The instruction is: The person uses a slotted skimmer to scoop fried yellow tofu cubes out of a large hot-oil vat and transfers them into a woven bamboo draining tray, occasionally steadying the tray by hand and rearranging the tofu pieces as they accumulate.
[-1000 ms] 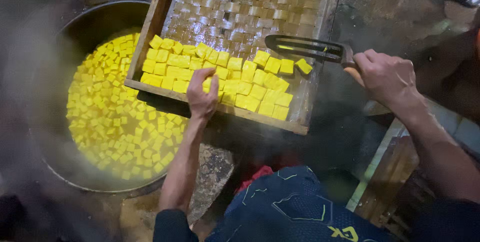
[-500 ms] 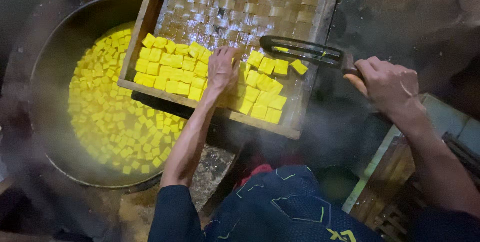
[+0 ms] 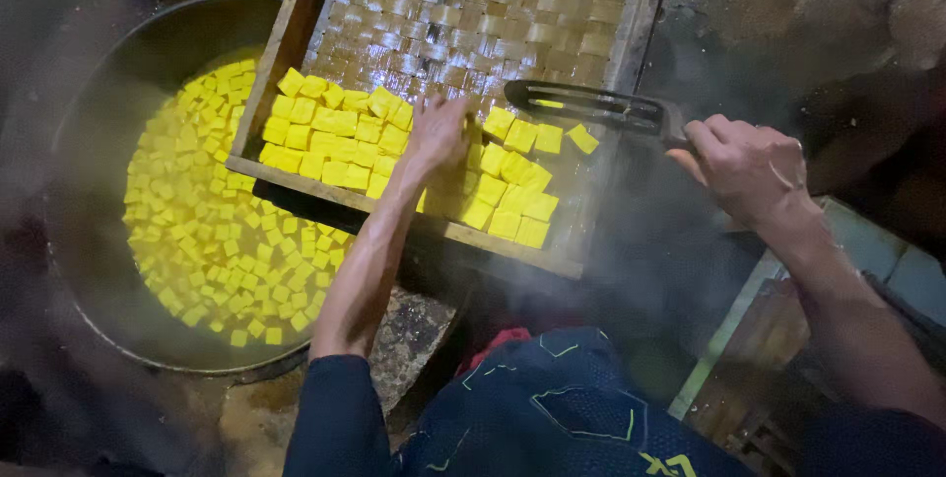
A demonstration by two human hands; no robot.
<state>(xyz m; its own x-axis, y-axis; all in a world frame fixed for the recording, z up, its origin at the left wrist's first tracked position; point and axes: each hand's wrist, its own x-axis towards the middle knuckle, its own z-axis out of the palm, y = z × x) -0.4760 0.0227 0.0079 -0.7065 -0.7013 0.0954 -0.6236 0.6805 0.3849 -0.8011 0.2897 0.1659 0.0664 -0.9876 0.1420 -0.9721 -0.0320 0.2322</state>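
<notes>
Now | left hand (image 3: 439, 137) flat on yellow cubes (image 3: 335, 132) | right hand (image 3: 749, 167) gripping skimmer (image 3: 586, 104)

I am logging the surroundings only. A large round metal pan (image 3: 74, 270) is sitting at the left, holding cloudy yellow liquid with many small yellow cubes (image 3: 212, 250) floating in it, packed close together. Steam is drifting over its left side and blurring the rim there. A rough stone slab (image 3: 419, 334) is lying just beside the pan's lower right edge. Dark, wet ground (image 3: 788, 4) is showing at the upper right. A wooden crate (image 3: 764, 378) with a pale green edge is standing at the lower right. Dark blue trousers (image 3: 552, 408) with thin yellow-green lines are filling the bottom centre.
</notes>
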